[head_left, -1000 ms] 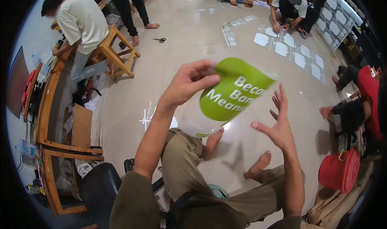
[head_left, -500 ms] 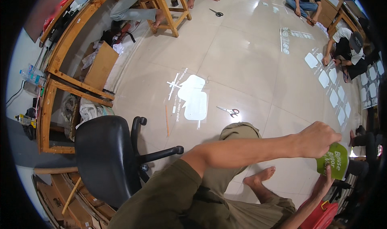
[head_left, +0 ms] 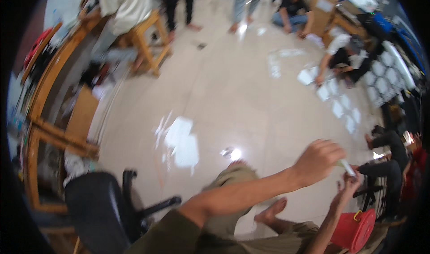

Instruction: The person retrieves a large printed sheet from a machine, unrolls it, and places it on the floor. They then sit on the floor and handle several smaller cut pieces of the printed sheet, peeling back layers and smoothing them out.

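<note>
Motion blurs the view. My left hand (head_left: 319,161), its arm stretched across to the right, is closed on the upper edge of a green printed sheet (head_left: 346,167). The sheet is turned nearly edge-on, so its pale side shows as a narrow strip. Below it, my right hand (head_left: 346,187) grips the lower end between thumb and fingers. Both hands are raised above the floor, over my bare foot. Scissors (head_left: 230,153) lie on the tiles in front of my knee, and white speech-bubble-shaped cutouts (head_left: 186,151) lie left of them.
A black office chair (head_left: 101,209) stands at my left, beside a wooden frame shelf (head_left: 30,164). By my right arm is a red lidded bucket (head_left: 357,229). A crouching person (head_left: 345,52) works over more white cutouts (head_left: 338,108). Someone sits on a wooden stool (head_left: 150,39).
The view has swung right and tilted up. The green sheet has turned from face-on to nearly edge-on between my hands. A standing person's legs now show more at the far side.
</note>
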A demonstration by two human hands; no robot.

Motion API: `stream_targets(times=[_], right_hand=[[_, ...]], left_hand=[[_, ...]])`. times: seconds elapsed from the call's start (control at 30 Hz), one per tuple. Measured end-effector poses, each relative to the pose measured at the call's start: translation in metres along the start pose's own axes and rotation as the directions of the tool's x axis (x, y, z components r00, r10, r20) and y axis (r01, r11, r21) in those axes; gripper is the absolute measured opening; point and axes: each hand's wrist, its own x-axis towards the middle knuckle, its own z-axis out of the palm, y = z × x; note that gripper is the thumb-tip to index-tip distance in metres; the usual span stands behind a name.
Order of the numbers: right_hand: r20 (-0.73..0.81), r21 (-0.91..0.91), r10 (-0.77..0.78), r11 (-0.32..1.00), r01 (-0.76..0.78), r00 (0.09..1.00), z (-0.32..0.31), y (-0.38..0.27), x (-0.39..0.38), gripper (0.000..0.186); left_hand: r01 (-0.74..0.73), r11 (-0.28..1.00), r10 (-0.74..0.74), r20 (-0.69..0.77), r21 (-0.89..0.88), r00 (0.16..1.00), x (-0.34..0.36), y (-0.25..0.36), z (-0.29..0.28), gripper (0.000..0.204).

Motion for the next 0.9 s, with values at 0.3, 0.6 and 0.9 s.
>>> stream_targets(times=[0.3,0.6,0.9], right_hand=[[0.770,0.173,0.245,0.809,-0.562,0.589,-0.009,-0.030,-0.026,0.084],[0.411,0.330,0.346,0.806,-0.491,0.844,-0.035,-0.028,-0.012,0.046],[0.227,0.387,0.261,0.860,-0.333,0.938,-0.047,-0.033,-0.015,0.039]], left_hand=[[-0.082,0.994,0.062,0.239,0.075,0.969,-0.007,0.026,0.006,0.018],[-0.344,0.920,0.382,0.617,-0.187,0.688,-0.039,0.037,0.045,0.024],[0.015,1.000,-0.001,0.700,-0.014,0.714,0.005,0.029,-0.016,0.050]])
